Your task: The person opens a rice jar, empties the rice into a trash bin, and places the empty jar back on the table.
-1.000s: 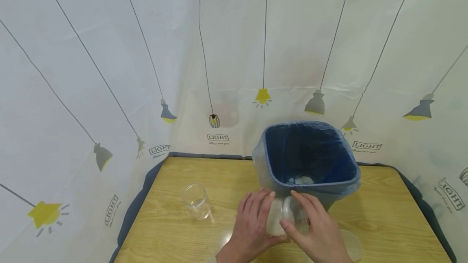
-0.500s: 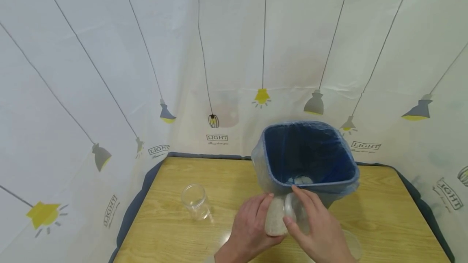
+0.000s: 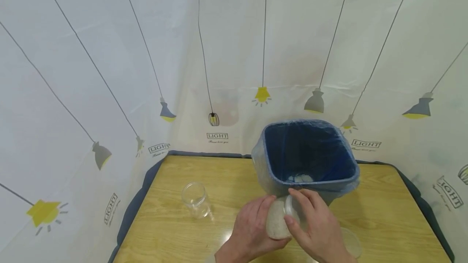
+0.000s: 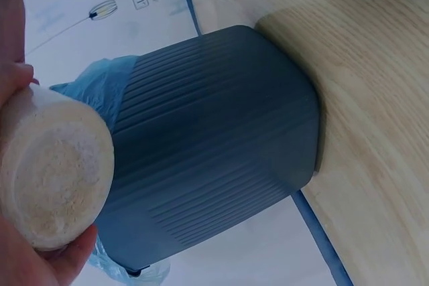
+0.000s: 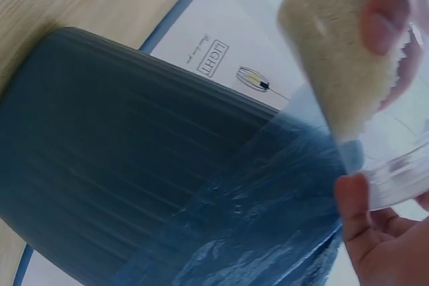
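Note:
In the head view, a clear jar point(image 3: 277, 220) with off-white grainy contents lies tilted between my hands, low in front of the bin. My left hand point(image 3: 252, 222) grips its body, and the left wrist view shows the round jar base point(image 4: 57, 175) between thumb and fingers. My right hand point(image 3: 316, 224) holds the clear ringed end point(image 3: 289, 208), fingers on the far side and thumb on the near side. Seen from the right wrist, the pale grains point(image 5: 342, 51) end in a ragged edge, with a clear stretch between them and the ring.
A dark trash bin point(image 3: 261, 165) lined with a thin blue bag stands behind the hands, something whitish point(image 3: 301, 178) at its bottom. To the left is a clear jar point(image 3: 197, 204) on the wooden table point(image 3: 164, 230). A translucent disc point(image 3: 352, 243) lies beside my right wrist.
My left fingers have drawn back around the jar, baring more of its side. The right hand stays at the clear end and its fingers have shifted slightly.

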Motion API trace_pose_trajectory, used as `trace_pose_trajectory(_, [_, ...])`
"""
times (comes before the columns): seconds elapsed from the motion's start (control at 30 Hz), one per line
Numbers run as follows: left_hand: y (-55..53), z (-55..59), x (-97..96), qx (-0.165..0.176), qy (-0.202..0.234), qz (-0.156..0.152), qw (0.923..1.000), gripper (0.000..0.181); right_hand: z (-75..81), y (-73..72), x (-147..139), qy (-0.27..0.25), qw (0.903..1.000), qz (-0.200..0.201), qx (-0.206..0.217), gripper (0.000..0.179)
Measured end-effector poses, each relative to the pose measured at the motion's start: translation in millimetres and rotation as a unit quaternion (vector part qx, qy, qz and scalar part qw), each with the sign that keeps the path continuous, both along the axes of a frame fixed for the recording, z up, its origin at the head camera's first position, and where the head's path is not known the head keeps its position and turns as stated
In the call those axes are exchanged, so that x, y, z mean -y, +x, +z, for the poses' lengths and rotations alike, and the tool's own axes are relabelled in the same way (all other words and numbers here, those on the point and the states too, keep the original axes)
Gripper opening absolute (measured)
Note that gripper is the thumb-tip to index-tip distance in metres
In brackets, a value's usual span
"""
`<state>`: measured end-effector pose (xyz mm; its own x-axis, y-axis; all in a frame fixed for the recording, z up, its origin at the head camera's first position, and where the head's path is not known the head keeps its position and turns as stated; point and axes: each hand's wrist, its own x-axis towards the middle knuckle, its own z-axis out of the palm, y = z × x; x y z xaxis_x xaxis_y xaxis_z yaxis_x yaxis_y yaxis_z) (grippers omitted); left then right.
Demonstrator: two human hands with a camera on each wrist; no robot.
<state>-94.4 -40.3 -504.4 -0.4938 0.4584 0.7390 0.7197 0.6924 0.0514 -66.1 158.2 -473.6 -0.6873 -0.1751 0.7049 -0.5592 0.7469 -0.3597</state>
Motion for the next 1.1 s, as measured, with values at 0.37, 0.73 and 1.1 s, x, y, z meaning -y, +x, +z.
trace_pose_trajectory(0.37, [-3.9, 7.2, 1.5, 0.007, -0.005, -0.034, 0.9994, 0.089, -5.9, -12.8, -3, -0.035, 0.9923, 0.059, -0.103, 0.061])
trace_pose_trajectory(0.73, [-2.1, 16.5, 3.4, 0.126, -0.03, -0.071, 0.9891, 0.095, -6.6, -16.2, -6, -0.05, 0.9849, 0.091, -0.138, 0.059])
trace_pose_trajectory(1.1, [1.1, 18.9, 6.3, 0.229, -0.029, -0.089, 0.9688, 0.097, 0.2, -20.3, -10, -0.008, 0.9776, 0.141, -0.156, 0.059])
